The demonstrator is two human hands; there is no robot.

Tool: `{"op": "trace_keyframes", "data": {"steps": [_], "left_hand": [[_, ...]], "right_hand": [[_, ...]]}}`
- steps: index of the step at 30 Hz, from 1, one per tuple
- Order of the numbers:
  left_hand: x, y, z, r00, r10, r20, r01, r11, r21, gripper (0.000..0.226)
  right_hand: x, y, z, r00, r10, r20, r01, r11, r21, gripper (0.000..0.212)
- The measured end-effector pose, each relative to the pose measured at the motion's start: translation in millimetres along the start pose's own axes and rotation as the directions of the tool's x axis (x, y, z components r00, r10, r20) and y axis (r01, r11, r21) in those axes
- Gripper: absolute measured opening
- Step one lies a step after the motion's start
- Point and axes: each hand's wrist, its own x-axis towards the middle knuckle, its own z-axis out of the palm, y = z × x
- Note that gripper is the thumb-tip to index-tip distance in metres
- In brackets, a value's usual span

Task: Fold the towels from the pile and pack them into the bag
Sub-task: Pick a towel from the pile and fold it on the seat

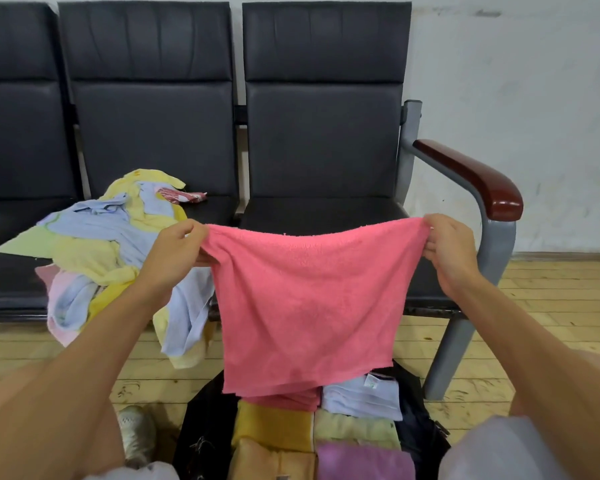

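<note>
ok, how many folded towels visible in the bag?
6: pink and white at the far end, mustard and pale green in the middle, tan and purple nearest. Others may lie underneath.

pink towel hangs across the bag, covering its far rim. bag runs off the bottom edge, purple towel cut with it. tag on the pale blue towel, too small to read. leftmost seat sliced by the left edge.

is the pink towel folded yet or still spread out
Spread out. The left hand and right hand pinch the pink towel at its top corners, and it hangs flat above the bag.
</note>
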Motion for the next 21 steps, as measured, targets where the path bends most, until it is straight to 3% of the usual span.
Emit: {"op": "trace_keyframes", "data": {"steps": [3,10,13,21], "left_hand": [[0.9,-1.2,-0.5,1.0,-0.002,-0.026,0.002,1.0,-0.011,0.024],[3.3,-3.4,0.5,0.998,-0.063,-0.003,0.062,0.981,-0.183,0.019],[3.3,-4.3,3.0,0.999,-0.047,-0.021,0.044,0.991,-0.13,0.01],[6.8,-10.2,-3.0,0.996,0.073,-0.059,-0.07,0.996,0.049,0.037]], "right_hand": [[2.3,2.4,-0.7,1.0,-0.018,-0.001,0.018,0.999,0.037,0.032],[4.6,6.4,-2.2,0.998,-0.059,-0.023,0.058,0.998,-0.021,0.008],[5.9,7.0,-3.4,0.995,-0.101,0.001,0.101,0.992,-0.073,0.02],[8.3,9.0,-7.1,0.992,-0.126,-0.021,0.119,0.971,-0.21,0.028]]}}
